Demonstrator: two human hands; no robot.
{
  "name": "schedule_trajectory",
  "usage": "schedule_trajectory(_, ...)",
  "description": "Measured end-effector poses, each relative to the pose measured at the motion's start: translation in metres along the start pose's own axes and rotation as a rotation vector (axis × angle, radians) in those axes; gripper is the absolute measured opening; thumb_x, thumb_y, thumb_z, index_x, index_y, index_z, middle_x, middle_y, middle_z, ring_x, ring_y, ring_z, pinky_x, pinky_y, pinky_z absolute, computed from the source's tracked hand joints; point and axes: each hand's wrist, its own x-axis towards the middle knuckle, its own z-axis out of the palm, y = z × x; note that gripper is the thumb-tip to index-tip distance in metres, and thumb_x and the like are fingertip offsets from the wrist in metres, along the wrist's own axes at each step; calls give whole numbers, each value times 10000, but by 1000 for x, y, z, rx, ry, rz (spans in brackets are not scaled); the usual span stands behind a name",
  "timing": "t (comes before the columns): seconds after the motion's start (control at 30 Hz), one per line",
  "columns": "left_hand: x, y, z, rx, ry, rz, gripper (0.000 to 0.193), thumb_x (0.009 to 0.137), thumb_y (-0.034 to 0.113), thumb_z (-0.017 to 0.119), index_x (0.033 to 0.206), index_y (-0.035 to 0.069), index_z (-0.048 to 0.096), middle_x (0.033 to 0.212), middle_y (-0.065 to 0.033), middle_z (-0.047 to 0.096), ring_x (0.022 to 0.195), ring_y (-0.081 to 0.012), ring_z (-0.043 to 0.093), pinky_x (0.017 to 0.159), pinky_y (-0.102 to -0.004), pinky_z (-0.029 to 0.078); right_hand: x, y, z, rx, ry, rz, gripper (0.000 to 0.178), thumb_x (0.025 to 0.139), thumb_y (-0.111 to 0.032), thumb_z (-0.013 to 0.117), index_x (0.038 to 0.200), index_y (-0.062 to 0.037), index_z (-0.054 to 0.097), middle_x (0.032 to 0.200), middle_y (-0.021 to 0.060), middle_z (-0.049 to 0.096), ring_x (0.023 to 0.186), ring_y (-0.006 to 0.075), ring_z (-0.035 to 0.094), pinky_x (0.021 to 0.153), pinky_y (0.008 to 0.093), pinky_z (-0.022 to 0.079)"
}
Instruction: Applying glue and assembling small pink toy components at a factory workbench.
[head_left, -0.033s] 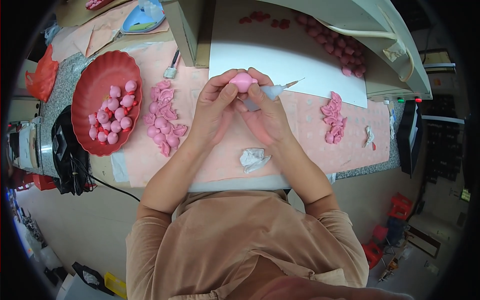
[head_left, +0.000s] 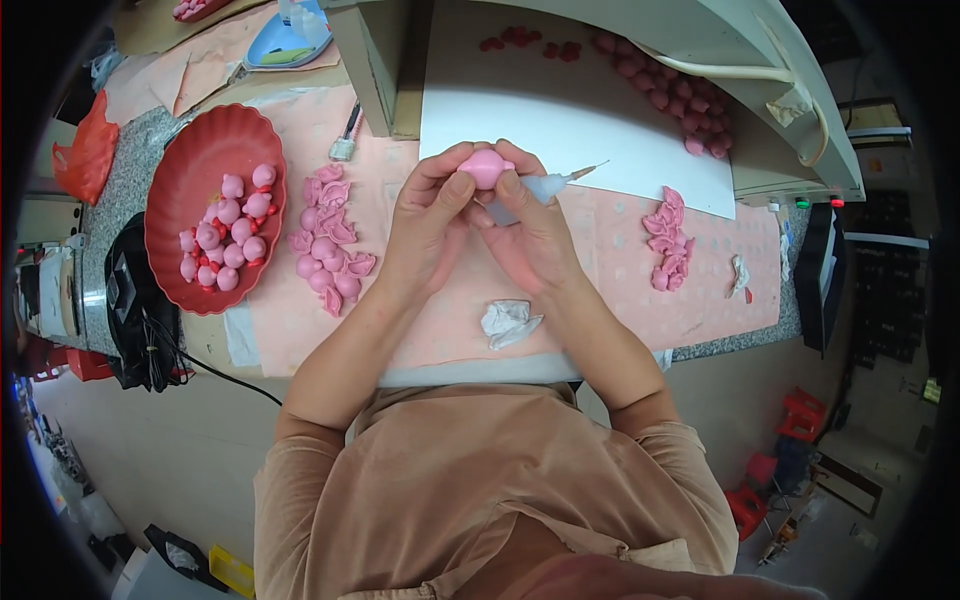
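Note:
Between the thumbs and fingertips of both hands is a round pink figure part [head_left: 486, 169] with small bumps at its sides. My left hand [head_left: 433, 205] is closed on its left side. My right hand [head_left: 527, 215] pinches the right side with the thumb while its fingers also keep a translucent squeeze bottle [head_left: 543, 187] with a thin needle tip, pointing up and to the right. On the left, pink balls and ruffled pink pieces [head_left: 332, 225] lie in a column. More ruffled pink pieces [head_left: 668, 240] lie to the right. The undersides of the fingers are hidden.
A red scalloped bowl [head_left: 165, 215] with pink and red figures stands at the left. A crumpled white tissue [head_left: 510, 324] lies before me. Under a pale hood [head_left: 800, 90], a white sheet [head_left: 520, 100] carries pink balls [head_left: 690, 95] and small red pieces [head_left: 520, 36]. A brush [head_left: 345, 140] lies beyond the column.

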Motion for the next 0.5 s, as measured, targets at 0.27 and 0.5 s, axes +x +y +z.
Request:
schedule_trajectory(0.27, 0, 1, -1, 8, -18, 27, 224, 925, 107, 597, 1147, 91, 621, 1210, -94, 584, 830, -131, 616, 706, -224, 547, 2, 10, -1, -12, -46, -115, 223, 896, -108, 647, 1118, -127, 630, 1113, 35, 588, 910, 129, 554, 678, 253, 440)
schedule_trajectory(0.5, 2, -4, -6, 18, -4, -5, 226, 926, 117, 597, 1150, 105, 622, 1224, -89, 576, 878, -146, 616, 721, -239, 547, 2, 8, -6, -8, -51, -128, 197, 888, -88, 652, 1082, -121, 634, 1146, 34, 572, 919, 127, 553, 696, 258, 441)
